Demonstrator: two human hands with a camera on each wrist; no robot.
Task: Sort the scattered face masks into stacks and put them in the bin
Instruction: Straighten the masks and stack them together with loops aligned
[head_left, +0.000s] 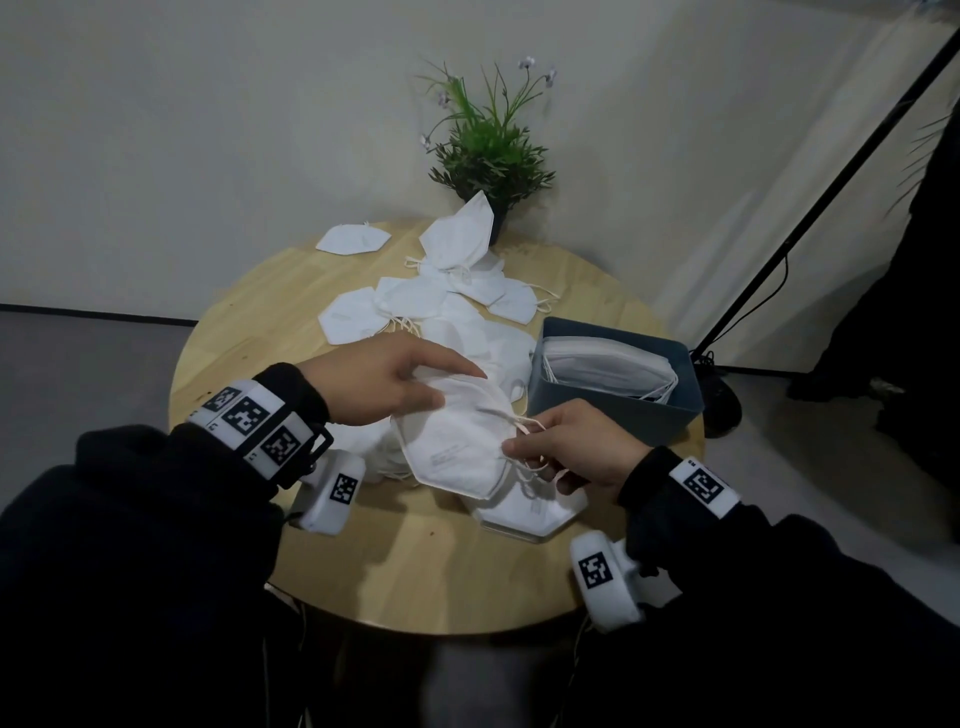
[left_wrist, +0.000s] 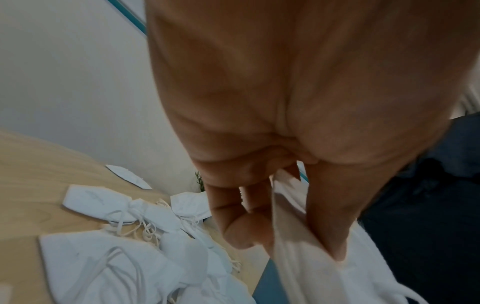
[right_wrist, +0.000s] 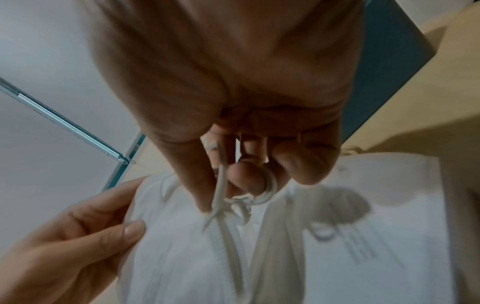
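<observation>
Both hands, left hand (head_left: 382, 379) and right hand (head_left: 576, 449), pinch opposite edges of mask (head_left: 457, 441).

Studio-like room: plain walls, light stand (head_left: 810, 218)

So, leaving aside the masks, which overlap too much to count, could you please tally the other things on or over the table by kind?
Bin: 1
Potted plant: 1
Hands: 2, the left hand and the right hand, both holding the same masks
Total: 4
</observation>
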